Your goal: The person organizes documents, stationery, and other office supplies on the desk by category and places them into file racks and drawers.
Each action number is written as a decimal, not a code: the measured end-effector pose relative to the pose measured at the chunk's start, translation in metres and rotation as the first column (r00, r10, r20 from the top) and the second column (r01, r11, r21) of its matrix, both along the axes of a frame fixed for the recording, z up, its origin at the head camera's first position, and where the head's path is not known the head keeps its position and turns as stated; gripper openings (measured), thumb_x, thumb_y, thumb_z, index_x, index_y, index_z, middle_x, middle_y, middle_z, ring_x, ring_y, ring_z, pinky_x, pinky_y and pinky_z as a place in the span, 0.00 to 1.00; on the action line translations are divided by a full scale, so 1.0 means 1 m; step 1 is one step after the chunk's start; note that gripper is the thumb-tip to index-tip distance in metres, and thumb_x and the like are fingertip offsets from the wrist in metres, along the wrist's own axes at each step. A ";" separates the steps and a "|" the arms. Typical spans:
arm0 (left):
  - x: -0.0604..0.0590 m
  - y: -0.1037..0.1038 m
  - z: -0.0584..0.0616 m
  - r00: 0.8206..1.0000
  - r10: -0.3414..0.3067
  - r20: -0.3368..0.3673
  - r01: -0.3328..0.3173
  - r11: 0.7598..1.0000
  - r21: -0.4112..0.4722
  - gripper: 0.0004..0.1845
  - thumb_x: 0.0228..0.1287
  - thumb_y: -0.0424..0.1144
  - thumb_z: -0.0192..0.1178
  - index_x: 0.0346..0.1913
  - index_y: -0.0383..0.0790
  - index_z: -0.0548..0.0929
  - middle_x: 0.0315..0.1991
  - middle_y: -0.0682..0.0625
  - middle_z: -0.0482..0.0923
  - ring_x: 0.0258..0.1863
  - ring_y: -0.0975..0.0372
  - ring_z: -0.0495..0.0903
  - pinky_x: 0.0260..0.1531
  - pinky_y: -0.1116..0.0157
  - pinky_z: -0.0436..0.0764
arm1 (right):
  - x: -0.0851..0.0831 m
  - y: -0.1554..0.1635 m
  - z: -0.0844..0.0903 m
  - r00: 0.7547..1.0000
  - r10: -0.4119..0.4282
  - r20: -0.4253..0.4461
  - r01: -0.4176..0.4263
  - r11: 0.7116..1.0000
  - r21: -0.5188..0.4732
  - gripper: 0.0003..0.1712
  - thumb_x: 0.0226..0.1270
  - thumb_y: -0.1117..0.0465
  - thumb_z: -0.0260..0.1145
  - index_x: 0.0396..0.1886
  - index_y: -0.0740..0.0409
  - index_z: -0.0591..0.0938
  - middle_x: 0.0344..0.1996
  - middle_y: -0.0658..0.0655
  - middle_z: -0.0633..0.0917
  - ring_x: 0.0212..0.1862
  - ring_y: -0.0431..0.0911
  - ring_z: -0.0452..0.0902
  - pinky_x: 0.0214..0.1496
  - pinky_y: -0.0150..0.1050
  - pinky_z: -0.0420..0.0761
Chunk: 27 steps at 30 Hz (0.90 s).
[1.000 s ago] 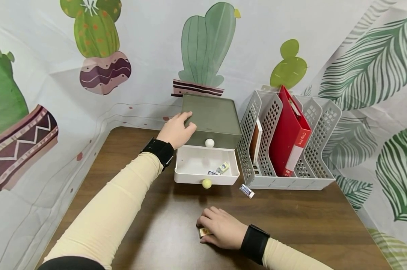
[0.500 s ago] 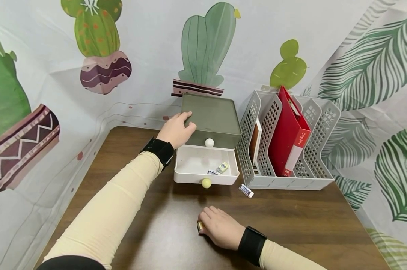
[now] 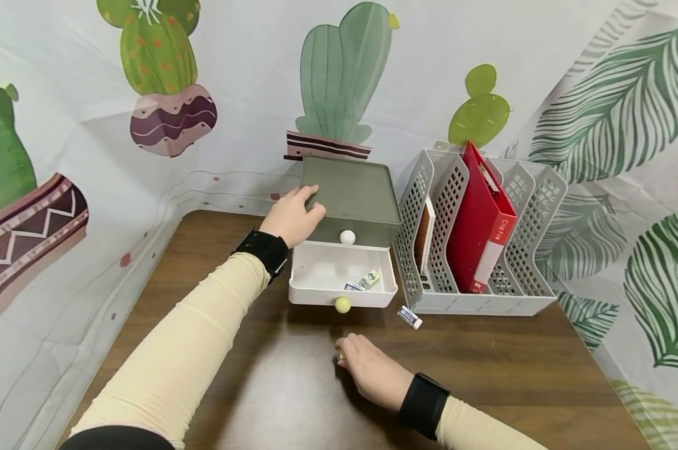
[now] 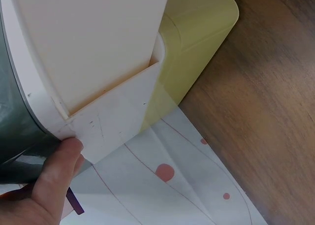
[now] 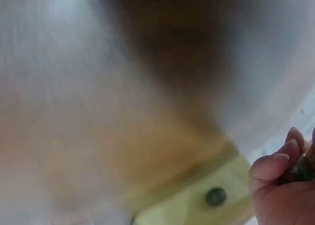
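A small drawer unit (image 3: pixel 350 187) with a grey-green top stands at the table's back. Its white drawer (image 3: pixel 316 295), with a yellow round knob (image 3: pixel 343 305), is pulled out and contains two small wrapped blocks (image 3: pixel 371 279). My left hand (image 3: pixel 294 215) rests on the unit's left front corner; a fingertip (image 4: pixel 73 146) touches its side in the left wrist view. In front of the drawer, my right hand (image 3: pixel 375 372) holds a small yellowish and dark block (image 5: pixel 301 170), mostly hidden by the curled fingers. A blue-and-white eraser (image 3: pixel 409 317) lies right of the drawer.
A grey perforated file rack (image 3: pixel 480 305) stands to the right, with a red clip file (image 3: pixel 474 231) and a thin white-edged item (image 3: pixel 427 237) inside. Behind the brown table (image 3: pixel 485 369) hangs a cactus-print cloth (image 3: pixel 249 94).
My right hand has lifted slightly and moved toward the drawer with the small block, which its fingers now cover more. The left hand stays in place on the unit.
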<state>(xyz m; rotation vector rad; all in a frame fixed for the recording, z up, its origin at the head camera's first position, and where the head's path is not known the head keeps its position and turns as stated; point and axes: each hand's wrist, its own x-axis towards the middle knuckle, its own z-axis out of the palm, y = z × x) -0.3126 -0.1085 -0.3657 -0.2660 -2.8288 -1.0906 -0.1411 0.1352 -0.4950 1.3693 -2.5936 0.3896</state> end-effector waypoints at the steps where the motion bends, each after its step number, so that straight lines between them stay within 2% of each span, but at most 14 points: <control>1: 0.000 0.000 0.000 1.000 0.002 -0.001 -0.002 1.000 0.001 0.36 0.73 0.51 0.43 0.83 0.50 0.66 0.82 0.39 0.61 0.83 0.47 0.57 0.79 0.43 0.61 | -0.002 0.000 0.004 1.000 0.000 -0.018 0.000 1.000 -0.011 0.10 0.75 0.68 0.66 0.50 0.64 0.75 0.36 0.50 0.75 0.39 0.43 0.72 0.44 0.36 0.79; 7: -0.001 0.000 0.000 1.000 0.001 -0.002 -0.001 1.000 0.000 0.36 0.74 0.52 0.43 0.83 0.50 0.66 0.82 0.40 0.61 0.83 0.46 0.57 0.79 0.42 0.61 | -0.014 0.001 0.045 0.996 -0.001 -0.084 -0.006 0.997 -0.080 0.12 0.72 0.70 0.66 0.51 0.66 0.75 0.38 0.54 0.78 0.41 0.47 0.76 0.47 0.40 0.81; 14: -0.001 0.000 -0.002 1.000 -0.004 0.001 0.004 1.000 -0.002 0.36 0.74 0.52 0.43 0.83 0.50 0.66 0.82 0.39 0.61 0.83 0.46 0.57 0.78 0.42 0.62 | -0.046 0.004 0.086 0.996 -0.071 -0.051 0.063 0.988 -0.139 0.12 0.76 0.71 0.64 0.54 0.69 0.74 0.42 0.60 0.80 0.46 0.52 0.79 0.51 0.47 0.83; 19: -0.003 -0.001 -0.003 1.000 -0.006 0.005 0.006 1.000 -0.002 0.36 0.74 0.52 0.43 0.83 0.50 0.66 0.82 0.39 0.61 0.83 0.46 0.57 0.79 0.42 0.61 | -0.072 0.002 0.099 0.995 -0.101 -0.024 0.098 0.987 -0.125 0.09 0.79 0.71 0.61 0.53 0.70 0.74 0.42 0.63 0.81 0.46 0.55 0.79 0.51 0.50 0.82; 22: -0.003 -0.001 -0.003 1.000 -0.005 0.002 0.005 1.000 -0.002 0.36 0.74 0.52 0.43 0.83 0.50 0.66 0.82 0.39 0.61 0.83 0.47 0.57 0.79 0.43 0.62 | -0.084 -0.001 0.101 0.990 -0.137 0.031 0.139 0.986 -0.095 0.10 0.80 0.70 0.60 0.54 0.71 0.76 0.45 0.63 0.82 0.49 0.56 0.80 0.53 0.51 0.82; 27: -0.001 -0.001 0.000 1.000 -0.003 0.004 0.003 1.000 -0.004 0.36 0.74 0.52 0.43 0.83 0.50 0.66 0.82 0.39 0.61 0.83 0.47 0.57 0.79 0.43 0.62 | -0.097 -0.005 0.098 0.979 -0.177 0.101 0.184 0.981 -0.067 0.12 0.80 0.69 0.62 0.56 0.72 0.78 0.46 0.64 0.83 0.48 0.55 0.81 0.52 0.50 0.82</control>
